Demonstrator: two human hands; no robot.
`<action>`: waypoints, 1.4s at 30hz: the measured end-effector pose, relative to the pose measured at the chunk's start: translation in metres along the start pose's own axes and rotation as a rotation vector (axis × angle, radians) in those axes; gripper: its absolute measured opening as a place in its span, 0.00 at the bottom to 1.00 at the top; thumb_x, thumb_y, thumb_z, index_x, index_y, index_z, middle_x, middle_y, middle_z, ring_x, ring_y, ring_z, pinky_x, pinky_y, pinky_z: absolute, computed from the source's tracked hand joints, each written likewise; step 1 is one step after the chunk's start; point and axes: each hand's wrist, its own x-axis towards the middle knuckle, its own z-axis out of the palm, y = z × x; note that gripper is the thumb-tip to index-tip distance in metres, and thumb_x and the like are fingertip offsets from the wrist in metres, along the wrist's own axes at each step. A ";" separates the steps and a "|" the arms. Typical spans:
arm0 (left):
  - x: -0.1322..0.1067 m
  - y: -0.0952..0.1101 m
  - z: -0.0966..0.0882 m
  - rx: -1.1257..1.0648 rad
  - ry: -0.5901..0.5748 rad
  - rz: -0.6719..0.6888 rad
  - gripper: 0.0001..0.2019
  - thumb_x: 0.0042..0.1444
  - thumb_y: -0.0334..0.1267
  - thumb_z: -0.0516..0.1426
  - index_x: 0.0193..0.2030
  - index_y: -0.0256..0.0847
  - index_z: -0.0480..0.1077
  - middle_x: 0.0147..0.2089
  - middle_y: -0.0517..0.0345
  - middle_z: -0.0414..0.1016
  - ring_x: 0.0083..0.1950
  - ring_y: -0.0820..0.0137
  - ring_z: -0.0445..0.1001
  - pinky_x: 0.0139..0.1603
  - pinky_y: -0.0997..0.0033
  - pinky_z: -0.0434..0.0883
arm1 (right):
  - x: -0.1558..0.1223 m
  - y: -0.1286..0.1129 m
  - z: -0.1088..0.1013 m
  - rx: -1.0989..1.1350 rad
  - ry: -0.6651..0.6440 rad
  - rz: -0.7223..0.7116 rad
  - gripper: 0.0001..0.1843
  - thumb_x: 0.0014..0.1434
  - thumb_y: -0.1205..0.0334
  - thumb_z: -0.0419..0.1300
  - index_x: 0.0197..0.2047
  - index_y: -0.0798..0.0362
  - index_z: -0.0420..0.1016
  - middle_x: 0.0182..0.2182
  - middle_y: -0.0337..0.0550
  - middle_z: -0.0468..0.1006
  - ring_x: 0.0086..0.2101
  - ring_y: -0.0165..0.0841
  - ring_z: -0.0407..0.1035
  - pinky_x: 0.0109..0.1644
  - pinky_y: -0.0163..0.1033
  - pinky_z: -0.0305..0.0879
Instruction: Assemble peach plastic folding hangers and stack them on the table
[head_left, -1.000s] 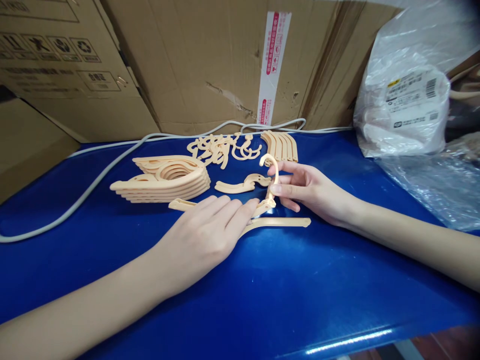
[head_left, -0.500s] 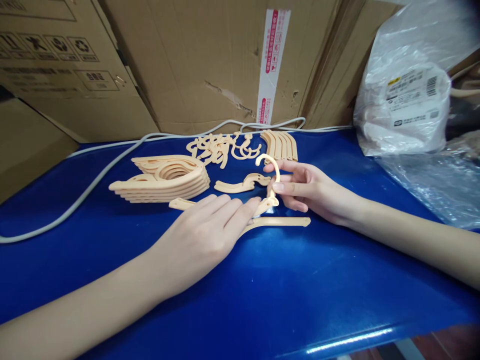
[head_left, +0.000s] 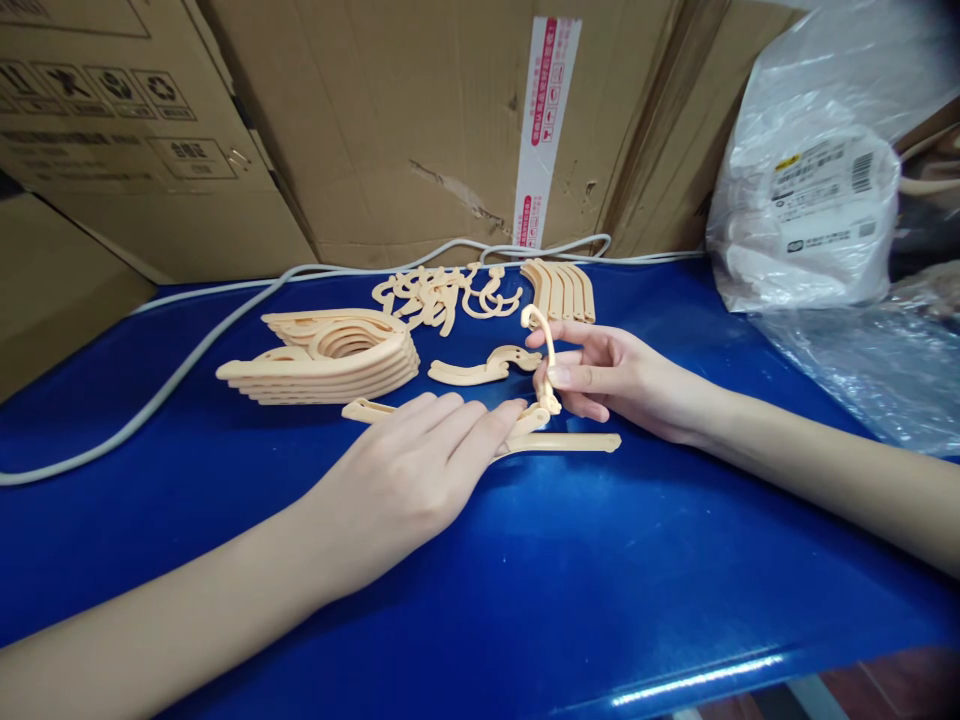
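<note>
Pinched between the thumb and fingers of my right hand (head_left: 626,385) is a cream plastic hanger hook (head_left: 550,345), held upright with its curl to the left. Its lower end meets the tip of a cream hanger arm (head_left: 364,410). My left hand (head_left: 420,460) grips that arm from above, covering its middle. Just in front, a second hanger arm (head_left: 577,442) lies on the table, its left part hidden by my left hand. Behind both hands rests another short hanger piece (head_left: 472,372).
Left of centre stands a stack of folded hangers (head_left: 322,370). Loose hooks (head_left: 431,295) lie in a heap behind, beside a row of hanger arms (head_left: 562,290). A white cable (head_left: 195,375) crosses the blue table (head_left: 600,580). Cardboard boxes (head_left: 375,120) and a plastic bag (head_left: 802,210) border it.
The hook has turned in my right fingers, so its curl looks narrower and sits slightly further right. My left hand and the hanger arm under it have shifted a little right.
</note>
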 end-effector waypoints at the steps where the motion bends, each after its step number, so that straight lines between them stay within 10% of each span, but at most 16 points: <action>1: 0.000 0.000 0.000 0.003 -0.001 0.000 0.15 0.68 0.24 0.46 0.57 0.25 0.66 0.34 0.51 0.75 0.33 0.64 0.75 0.34 0.64 0.73 | 0.000 0.000 0.000 0.000 -0.016 0.000 0.19 0.58 0.63 0.67 0.50 0.55 0.68 0.29 0.37 0.78 0.18 0.19 0.58 0.21 0.30 0.51; 18: 0.000 0.001 0.003 0.114 -0.084 0.015 0.16 0.67 0.24 0.44 0.54 0.27 0.69 0.32 0.54 0.75 0.31 0.64 0.73 0.32 0.65 0.67 | -0.004 -0.002 0.012 -0.127 0.146 -0.105 0.23 0.53 0.59 0.71 0.43 0.51 0.62 0.24 0.31 0.72 0.17 0.21 0.59 0.19 0.32 0.50; 42: -0.002 0.004 0.004 -0.079 0.005 -0.091 0.12 0.69 0.29 0.47 0.54 0.29 0.66 0.39 0.51 0.77 0.37 0.64 0.75 0.40 0.66 0.70 | -0.005 0.005 0.002 0.009 0.075 -0.045 0.34 0.57 0.62 0.69 0.63 0.49 0.60 0.32 0.36 0.78 0.20 0.20 0.63 0.25 0.29 0.57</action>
